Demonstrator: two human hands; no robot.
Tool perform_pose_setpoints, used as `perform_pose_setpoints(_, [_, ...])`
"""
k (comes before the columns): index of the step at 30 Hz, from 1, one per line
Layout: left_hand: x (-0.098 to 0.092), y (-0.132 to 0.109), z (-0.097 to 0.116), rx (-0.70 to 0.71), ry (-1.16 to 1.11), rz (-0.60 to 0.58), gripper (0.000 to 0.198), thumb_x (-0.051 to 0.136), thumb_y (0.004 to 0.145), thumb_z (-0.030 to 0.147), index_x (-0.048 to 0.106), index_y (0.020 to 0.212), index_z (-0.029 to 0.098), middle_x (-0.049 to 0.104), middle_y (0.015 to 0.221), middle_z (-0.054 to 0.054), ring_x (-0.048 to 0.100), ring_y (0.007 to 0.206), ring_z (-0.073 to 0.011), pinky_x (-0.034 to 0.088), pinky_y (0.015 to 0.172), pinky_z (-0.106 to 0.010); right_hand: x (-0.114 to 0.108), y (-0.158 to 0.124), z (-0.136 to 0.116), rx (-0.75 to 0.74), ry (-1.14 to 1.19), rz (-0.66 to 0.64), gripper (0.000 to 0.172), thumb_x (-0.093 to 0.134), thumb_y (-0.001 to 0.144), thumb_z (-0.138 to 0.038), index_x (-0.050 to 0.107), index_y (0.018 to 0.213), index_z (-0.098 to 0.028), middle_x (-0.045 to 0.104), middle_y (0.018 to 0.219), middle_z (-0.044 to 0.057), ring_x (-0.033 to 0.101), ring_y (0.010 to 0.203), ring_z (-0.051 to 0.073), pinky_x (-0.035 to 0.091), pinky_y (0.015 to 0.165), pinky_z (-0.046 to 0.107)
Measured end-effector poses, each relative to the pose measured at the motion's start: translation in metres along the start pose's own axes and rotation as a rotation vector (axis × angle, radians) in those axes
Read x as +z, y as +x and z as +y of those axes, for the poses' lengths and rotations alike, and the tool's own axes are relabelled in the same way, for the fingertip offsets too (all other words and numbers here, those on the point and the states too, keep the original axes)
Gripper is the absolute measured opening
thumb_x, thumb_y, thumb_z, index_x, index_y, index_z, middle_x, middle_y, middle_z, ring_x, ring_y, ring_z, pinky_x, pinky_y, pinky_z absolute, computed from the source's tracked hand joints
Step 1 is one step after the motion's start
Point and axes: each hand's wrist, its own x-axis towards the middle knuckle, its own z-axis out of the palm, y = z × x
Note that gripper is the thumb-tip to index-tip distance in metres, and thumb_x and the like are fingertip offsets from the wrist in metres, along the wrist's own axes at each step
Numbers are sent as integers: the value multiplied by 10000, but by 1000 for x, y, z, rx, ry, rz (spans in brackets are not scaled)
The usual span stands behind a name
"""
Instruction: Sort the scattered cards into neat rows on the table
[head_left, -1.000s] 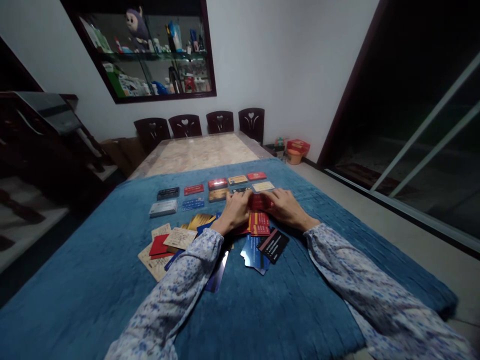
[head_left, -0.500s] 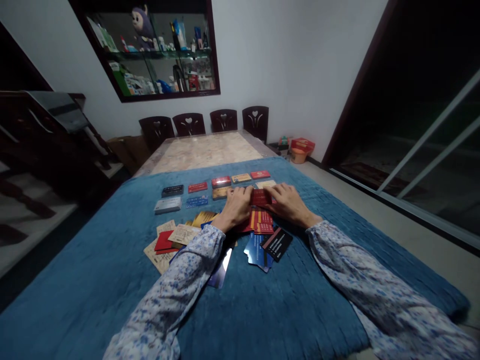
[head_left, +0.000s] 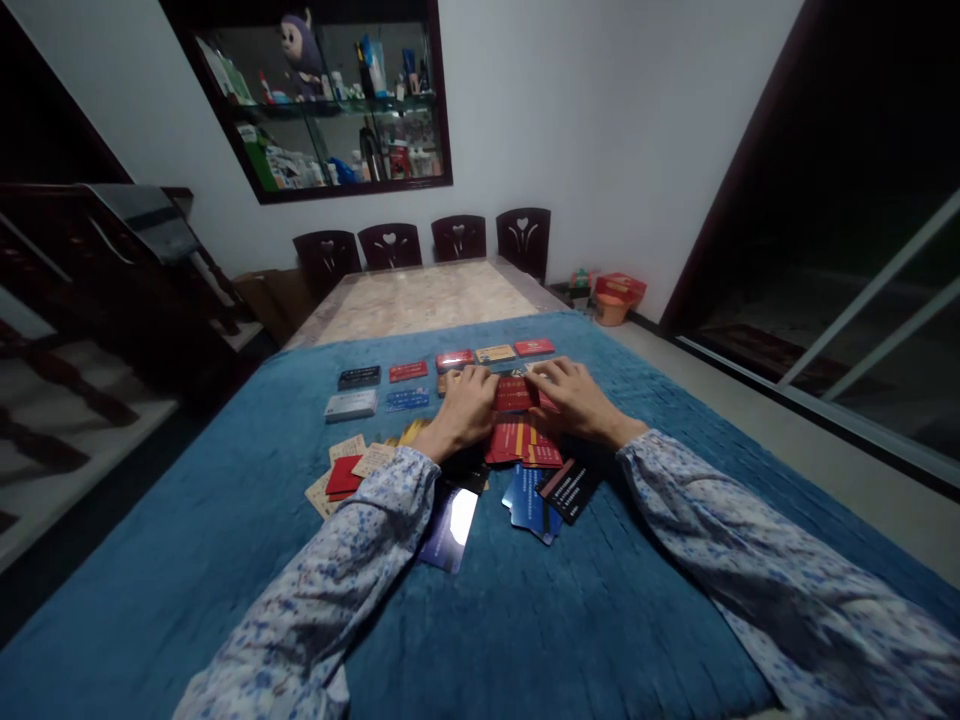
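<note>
My left hand (head_left: 461, 408) and my right hand (head_left: 574, 398) meet over a stack of red cards (head_left: 516, 393), fingers closed on its two ends just above the blue cloth (head_left: 525, 620). Below the hands lies a loose heap: more red cards (head_left: 523, 442), blue cards (head_left: 529, 500), a black card (head_left: 570, 488), a shiny dark card (head_left: 450, 520). Beige and red cards (head_left: 345, 475) lie to the left. Beyond the hands, sorted cards sit in two rows, among them a grey stack (head_left: 350, 405) and a red card (head_left: 534, 347).
The blue cloth covers the near part of a long table; its bare marble top (head_left: 420, 298) runs to several dark chairs (head_left: 457, 238) at the far end. A wall cabinet (head_left: 330, 100) holds bottles and a plush toy. Red and orange tubs (head_left: 616, 296) stand on the floor.
Both hands have stayed closed on the red stack. The view has shifted slightly, and the shiny dark card now catches more light.
</note>
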Motion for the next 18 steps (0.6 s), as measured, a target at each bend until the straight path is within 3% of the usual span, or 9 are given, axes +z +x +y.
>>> perform_pose_setpoints(12, [-18,-19,-37,-74,13,-101,522,625,833,166,535,1345,203,545,1364,-165,458,1288,-345,371,1039,-557,-2,56,-19,-114,85,-177,389,631,942,-454,660,1222,-186,617,1268,182,447,1159,329,357,849,397])
perform_pose_setpoints(18, [-20,-27,-69,-124,16,-150,360,618,845,221,611,1204,199,565,1308,-153,454,1265,-338,353,1026,-529,-2,90,-34,-153,128,-240,357,608,947,-469,681,1163,-194,584,1303,181,435,1175,330,352,867,400])
